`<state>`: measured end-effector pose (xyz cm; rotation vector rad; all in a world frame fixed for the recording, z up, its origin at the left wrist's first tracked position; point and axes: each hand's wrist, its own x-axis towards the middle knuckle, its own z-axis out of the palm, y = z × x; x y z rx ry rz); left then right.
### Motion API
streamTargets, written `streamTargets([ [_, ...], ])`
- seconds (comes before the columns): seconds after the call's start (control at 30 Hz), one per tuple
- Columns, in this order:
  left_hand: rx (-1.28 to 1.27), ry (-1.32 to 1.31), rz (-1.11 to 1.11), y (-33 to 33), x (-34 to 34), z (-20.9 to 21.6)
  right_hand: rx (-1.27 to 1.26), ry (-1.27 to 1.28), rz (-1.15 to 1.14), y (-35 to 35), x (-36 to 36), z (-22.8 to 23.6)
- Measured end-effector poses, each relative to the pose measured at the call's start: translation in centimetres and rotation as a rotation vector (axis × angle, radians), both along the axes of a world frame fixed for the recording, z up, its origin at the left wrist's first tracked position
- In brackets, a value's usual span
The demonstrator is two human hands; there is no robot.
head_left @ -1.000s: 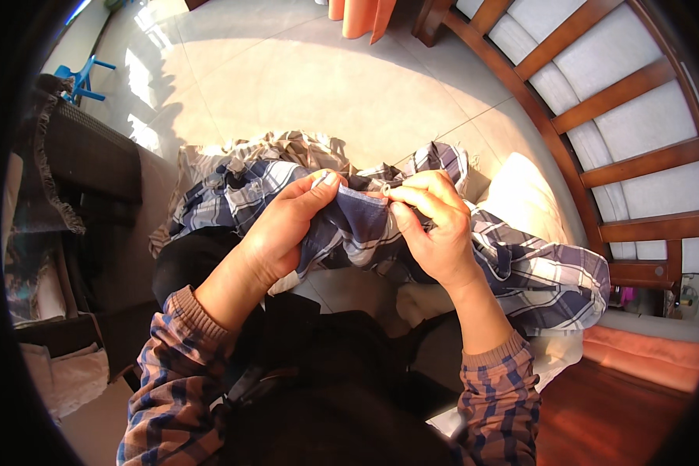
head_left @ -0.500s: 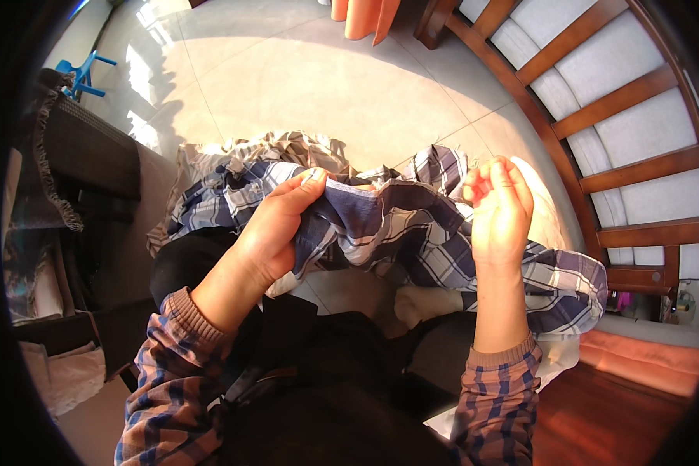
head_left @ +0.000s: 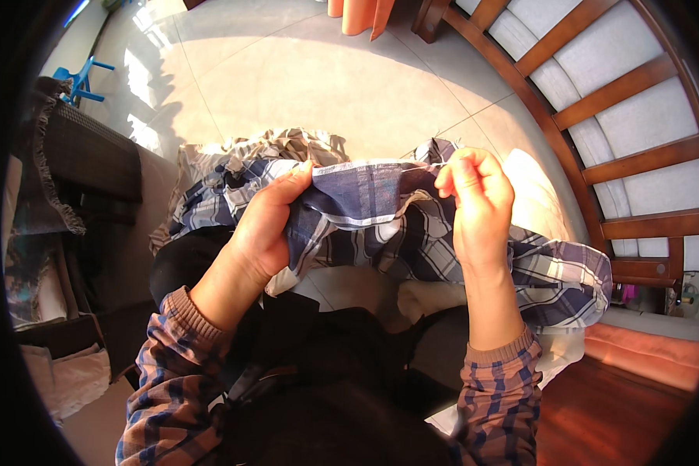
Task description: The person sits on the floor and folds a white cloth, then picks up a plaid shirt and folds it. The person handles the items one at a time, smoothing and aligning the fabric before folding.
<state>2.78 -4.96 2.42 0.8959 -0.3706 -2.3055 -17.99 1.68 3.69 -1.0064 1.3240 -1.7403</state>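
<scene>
A blue, white and dark plaid cloth (head_left: 357,190) lies across my lap and hangs in folds in front of me. My left hand (head_left: 268,221) is closed on its upper edge, thumb on top. From there the edge runs nearly straight toward my right hand (head_left: 478,206), whose thumb and fingers are pinched together at the right end of that stretch. A thin pale strand seems to lead from the cloth to these fingertips; what exactly they hold is too small to make out. More of the cloth spreads beneath my right wrist to the right.
Beyond the plaid cloth lies a crumpled beige striped cloth (head_left: 287,142) on the tiled floor (head_left: 287,85). A wooden slatted frame with pale cushions (head_left: 625,167) stands at right. Dark furniture with a fringed cover (head_left: 93,155) is at left, with a small blue chair (head_left: 85,81) behind it.
My right hand has come slightly left and its fingers now meet near the cloth's edge. The stretch between my hands has risen and straightened. My left hand keeps its hold.
</scene>
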Motion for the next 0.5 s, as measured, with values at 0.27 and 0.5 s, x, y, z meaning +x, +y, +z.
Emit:
streamTargets([
  [0.27, -0.082, -0.007, 0.036, 0.2, 0.7, -0.7, -0.108, -0.334, -0.283, -1.0, -7.9, 0.1],
  [0.5, -0.179, -0.069, 0.064, -0.2, 1.0, -1.1, 0.099, 0.300, -0.753, -1.0, -19.9, -3.3],
])
